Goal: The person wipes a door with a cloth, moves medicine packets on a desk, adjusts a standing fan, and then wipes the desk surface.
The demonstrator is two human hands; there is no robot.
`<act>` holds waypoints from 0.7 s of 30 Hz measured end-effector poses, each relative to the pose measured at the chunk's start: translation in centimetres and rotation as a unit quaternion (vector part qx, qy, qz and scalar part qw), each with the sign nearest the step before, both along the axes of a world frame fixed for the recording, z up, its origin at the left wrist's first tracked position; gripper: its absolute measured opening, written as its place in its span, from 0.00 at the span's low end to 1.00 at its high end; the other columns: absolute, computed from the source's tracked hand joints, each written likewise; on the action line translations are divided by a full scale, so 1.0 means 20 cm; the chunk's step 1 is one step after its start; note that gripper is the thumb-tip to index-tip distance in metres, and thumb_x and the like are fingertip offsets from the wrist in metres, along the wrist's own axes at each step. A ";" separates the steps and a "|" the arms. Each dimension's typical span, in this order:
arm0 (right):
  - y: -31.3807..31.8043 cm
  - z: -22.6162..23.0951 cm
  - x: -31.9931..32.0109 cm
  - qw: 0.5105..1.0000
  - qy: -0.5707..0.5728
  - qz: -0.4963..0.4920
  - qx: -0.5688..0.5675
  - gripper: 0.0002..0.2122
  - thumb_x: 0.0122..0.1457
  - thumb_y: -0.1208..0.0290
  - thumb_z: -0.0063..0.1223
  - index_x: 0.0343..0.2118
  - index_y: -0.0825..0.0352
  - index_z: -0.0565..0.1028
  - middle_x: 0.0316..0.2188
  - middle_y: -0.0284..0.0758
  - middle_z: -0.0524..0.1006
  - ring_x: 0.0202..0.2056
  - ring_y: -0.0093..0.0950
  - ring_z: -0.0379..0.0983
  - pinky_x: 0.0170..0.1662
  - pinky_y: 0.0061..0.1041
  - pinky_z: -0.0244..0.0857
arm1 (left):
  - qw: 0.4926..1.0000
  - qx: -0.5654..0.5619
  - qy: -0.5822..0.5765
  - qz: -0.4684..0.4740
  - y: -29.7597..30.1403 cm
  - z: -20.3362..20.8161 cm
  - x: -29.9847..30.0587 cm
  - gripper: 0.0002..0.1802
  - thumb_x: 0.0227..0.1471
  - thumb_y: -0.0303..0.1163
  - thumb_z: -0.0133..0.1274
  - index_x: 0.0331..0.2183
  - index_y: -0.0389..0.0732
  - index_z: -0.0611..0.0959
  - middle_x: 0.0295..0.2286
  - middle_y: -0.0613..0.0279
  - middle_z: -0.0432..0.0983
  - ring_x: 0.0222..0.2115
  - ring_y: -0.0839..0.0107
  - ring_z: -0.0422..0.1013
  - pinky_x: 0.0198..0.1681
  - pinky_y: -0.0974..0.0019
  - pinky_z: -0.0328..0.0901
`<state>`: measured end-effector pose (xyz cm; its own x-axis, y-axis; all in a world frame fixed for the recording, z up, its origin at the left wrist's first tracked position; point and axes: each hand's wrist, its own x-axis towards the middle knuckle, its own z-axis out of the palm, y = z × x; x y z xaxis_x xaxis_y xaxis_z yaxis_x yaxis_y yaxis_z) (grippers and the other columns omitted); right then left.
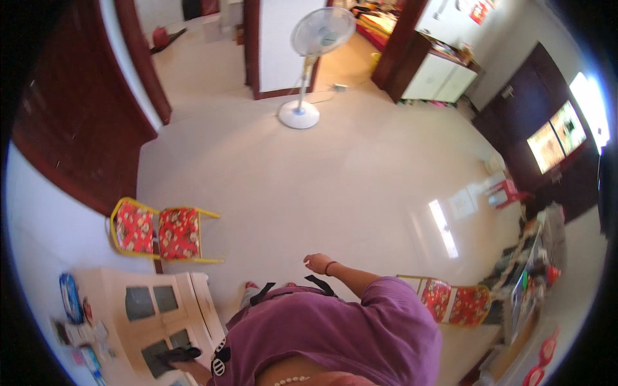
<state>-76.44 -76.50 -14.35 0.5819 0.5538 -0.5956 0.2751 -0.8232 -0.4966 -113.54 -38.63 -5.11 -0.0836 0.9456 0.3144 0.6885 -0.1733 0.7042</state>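
My left hand, partly hidden by my purple sleeve, is closed on a dark cloth-like thing; its exact kind is hard to make out. That bundle is in front of a pale wooden cabinet with dark panes, at the lower left. Out before my body hangs my right hand, with a bracelet on the wrist. Its fingers are loosely bent and apart, and nothing shows in them. Only the tiled floor lies beyond it.
A red floral chair stands at the left, another at the right. A white standing fan is at the far middle. Farther right are a white-doored cabinet and a red stool. Several items crowd the shelf at right.
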 end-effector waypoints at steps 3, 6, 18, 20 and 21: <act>0.00 0.00 0.06 0.995 0.007 -0.068 0.075 0.14 0.52 0.61 0.44 0.40 0.62 0.71 0.34 0.41 0.74 0.39 0.40 0.69 0.42 0.35 0.62 | 0.954 -0.193 -0.136 -0.187 -0.11 -0.05 0.62 0.26 0.50 0.51 0.42 0.25 0.34 0.73 0.18 0.57 0.65 0.19 0.63 0.61 0.21 0.61 0.54; 0.07 0.08 0.19 0.984 0.004 -0.093 0.149 0.15 0.52 0.60 0.45 0.39 0.64 0.71 0.33 0.43 0.75 0.38 0.41 0.69 0.42 0.35 0.61 | 0.849 -0.350 -0.239 -0.314 -0.15 -0.06 1.12 0.25 0.50 0.52 0.42 0.23 0.37 0.72 0.17 0.59 0.63 0.18 0.66 0.59 0.20 0.63 0.53; -0.57 -0.28 0.66 0.885 0.007 -0.465 -0.017 0.14 0.49 0.58 0.46 0.34 0.62 0.74 0.33 0.42 0.75 0.39 0.37 0.70 0.43 0.33 0.62 | 0.530 -0.564 -0.329 -0.541 -0.10 0.07 2.66 0.24 0.51 0.53 0.40 0.16 0.45 0.69 0.13 0.69 0.56 0.13 0.77 0.52 0.15 0.71 0.45; -0.69 -0.40 0.62 0.845 -0.013 -0.533 -0.046 0.14 0.49 0.59 0.45 0.35 0.62 0.74 0.31 0.40 0.75 0.34 0.35 0.72 0.39 0.31 0.65 | 0.489 -0.577 -0.327 -0.566 -0.13 0.11 2.90 0.24 0.51 0.54 0.40 0.15 0.46 0.69 0.12 0.70 0.55 0.12 0.79 0.50 0.15 0.72 0.44; -0.73 -0.45 0.60 0.817 0.015 -0.575 -0.046 0.14 0.49 0.59 0.45 0.35 0.63 0.74 0.30 0.39 0.75 0.32 0.32 0.72 0.36 0.29 0.65 | 0.481 -0.585 -0.316 -0.572 -0.18 0.13 3.03 0.24 0.51 0.54 0.40 0.14 0.47 0.68 0.12 0.71 0.54 0.12 0.80 0.50 0.14 0.73 0.43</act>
<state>-64.54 -91.13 -23.37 0.6701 -0.3963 -0.6277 -0.7171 -0.5640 -0.4095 -52.88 -42.20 -2.43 0.9718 -0.0147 -0.2355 0.1993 0.5853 0.7859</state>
